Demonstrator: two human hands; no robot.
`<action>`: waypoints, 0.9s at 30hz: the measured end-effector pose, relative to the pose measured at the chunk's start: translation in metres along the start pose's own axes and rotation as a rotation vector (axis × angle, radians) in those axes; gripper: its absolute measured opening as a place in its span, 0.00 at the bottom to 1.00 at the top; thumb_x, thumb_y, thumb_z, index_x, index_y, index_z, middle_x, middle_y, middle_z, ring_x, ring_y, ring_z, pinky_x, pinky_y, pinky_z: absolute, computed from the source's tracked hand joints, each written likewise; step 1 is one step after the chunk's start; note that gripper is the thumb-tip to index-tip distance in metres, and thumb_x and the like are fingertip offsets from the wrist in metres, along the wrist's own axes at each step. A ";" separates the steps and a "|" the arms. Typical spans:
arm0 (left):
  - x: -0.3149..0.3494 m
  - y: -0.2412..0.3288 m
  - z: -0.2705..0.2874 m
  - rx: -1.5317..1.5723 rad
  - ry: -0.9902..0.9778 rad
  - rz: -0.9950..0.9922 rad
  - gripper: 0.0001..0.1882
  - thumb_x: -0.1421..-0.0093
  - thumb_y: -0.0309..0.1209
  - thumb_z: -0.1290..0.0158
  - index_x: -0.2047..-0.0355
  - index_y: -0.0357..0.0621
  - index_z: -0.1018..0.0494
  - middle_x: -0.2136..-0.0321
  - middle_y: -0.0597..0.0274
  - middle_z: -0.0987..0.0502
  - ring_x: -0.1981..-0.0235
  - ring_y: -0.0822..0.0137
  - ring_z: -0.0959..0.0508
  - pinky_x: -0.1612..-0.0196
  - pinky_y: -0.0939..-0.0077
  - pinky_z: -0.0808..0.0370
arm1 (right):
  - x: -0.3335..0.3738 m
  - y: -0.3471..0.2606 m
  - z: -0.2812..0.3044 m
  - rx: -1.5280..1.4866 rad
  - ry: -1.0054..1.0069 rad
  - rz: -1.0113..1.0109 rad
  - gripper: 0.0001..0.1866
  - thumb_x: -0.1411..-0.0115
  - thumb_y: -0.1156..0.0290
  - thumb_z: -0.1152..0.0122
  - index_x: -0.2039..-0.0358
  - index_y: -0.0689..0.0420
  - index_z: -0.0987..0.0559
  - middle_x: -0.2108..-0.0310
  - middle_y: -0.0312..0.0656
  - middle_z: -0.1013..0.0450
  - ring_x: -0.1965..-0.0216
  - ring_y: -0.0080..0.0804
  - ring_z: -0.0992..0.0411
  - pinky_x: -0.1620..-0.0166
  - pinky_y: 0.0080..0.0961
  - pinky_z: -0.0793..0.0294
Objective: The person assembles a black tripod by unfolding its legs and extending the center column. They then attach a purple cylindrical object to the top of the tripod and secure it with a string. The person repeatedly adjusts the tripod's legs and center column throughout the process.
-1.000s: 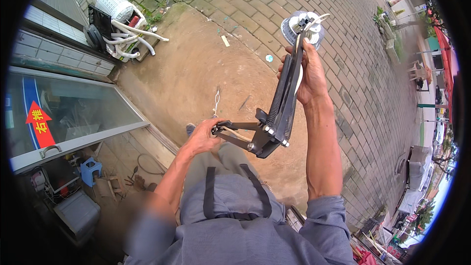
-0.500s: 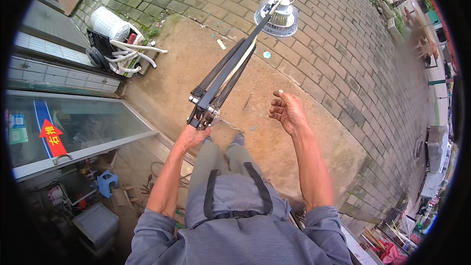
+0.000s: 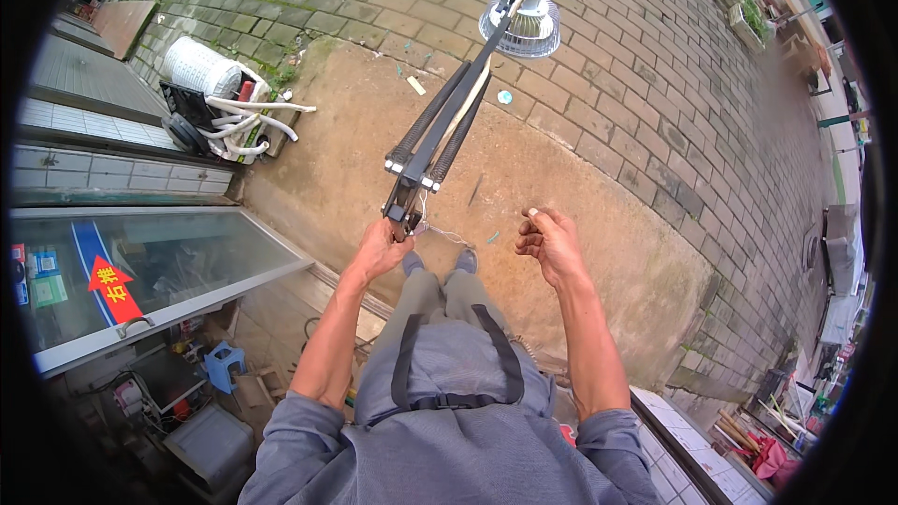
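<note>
My left hand [image 3: 379, 250] grips the black lower end of a spring-arm lamp [image 3: 454, 136] in front of my legs. Two dark coil springs flank its arm, and a pale cable runs along it. The arm slants away up and to the right, ending at a clear ribbed lampshade [image 3: 526, 36] with a white socket part. To the right, apart from the lamp, my right hand [image 3: 554, 245] hangs in the air. Its fingers are curled, thumb and forefinger together; whether something small is between them I cannot make out. A thin white wire [image 3: 438, 230] dangles beside my left hand.
A glass door panel [image 3: 168, 266] with a red arrow sticker stands at the left, by a blue stool [image 3: 224, 367]. Beyond it lie a white basket [image 3: 201, 67] and bundled white hoses [image 3: 245, 120]. Ahead, brick paving [image 3: 645, 131] borders the concrete slab [image 3: 327, 131].
The lamp's lower end and my left hand have shifted slightly right and up, and the arm stands steeper. My right hand has dropped a little, its fingers drawn closer together.
</note>
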State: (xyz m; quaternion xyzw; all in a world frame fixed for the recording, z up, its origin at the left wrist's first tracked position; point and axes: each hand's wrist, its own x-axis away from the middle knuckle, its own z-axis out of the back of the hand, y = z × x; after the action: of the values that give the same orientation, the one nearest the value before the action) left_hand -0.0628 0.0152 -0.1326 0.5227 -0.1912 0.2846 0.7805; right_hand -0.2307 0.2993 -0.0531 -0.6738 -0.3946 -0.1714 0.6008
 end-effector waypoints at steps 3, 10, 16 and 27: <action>0.003 -0.019 -0.001 0.055 0.025 -0.034 0.17 0.39 0.28 0.41 0.49 0.39 0.24 0.64 0.66 0.22 0.61 0.74 0.25 0.54 0.75 0.27 | 0.005 -0.012 -0.023 0.049 -0.050 0.037 0.15 0.33 0.65 0.40 0.55 0.65 0.25 0.71 0.42 0.25 0.76 0.30 0.24 0.71 0.28 0.21; 0.030 -0.025 -0.002 0.213 0.126 -0.197 0.17 0.37 0.25 0.44 0.47 0.42 0.26 0.57 0.63 0.23 0.56 0.71 0.25 0.49 0.73 0.27 | 0.011 -0.018 -0.054 0.136 -0.141 0.057 0.15 0.33 0.65 0.41 0.56 0.66 0.23 0.71 0.44 0.25 0.75 0.29 0.24 0.71 0.27 0.22; 0.020 -0.020 0.001 0.047 0.084 -0.130 0.19 0.40 0.25 0.45 0.47 0.40 0.27 0.59 0.58 0.23 0.56 0.66 0.24 0.49 0.69 0.27 | 0.017 -0.022 -0.064 0.225 -0.188 0.083 0.16 0.33 0.66 0.41 0.54 0.68 0.23 0.70 0.43 0.25 0.75 0.28 0.24 0.71 0.26 0.22; 0.011 -0.023 -0.009 0.058 0.228 -0.228 0.10 0.44 0.29 0.44 0.62 0.39 0.26 0.77 0.52 0.26 0.73 0.56 0.27 0.65 0.59 0.27 | 0.041 -0.070 -0.119 0.228 -0.592 0.367 0.33 0.36 0.55 0.33 0.43 0.71 0.27 0.55 0.49 0.23 0.54 0.33 0.23 0.48 0.31 0.22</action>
State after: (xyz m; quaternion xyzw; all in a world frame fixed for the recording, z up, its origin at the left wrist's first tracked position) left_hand -0.0399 0.0196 -0.1460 0.5277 -0.0325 0.2573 0.8089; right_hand -0.2279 0.1976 0.0494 -0.6824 -0.4402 0.1868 0.5528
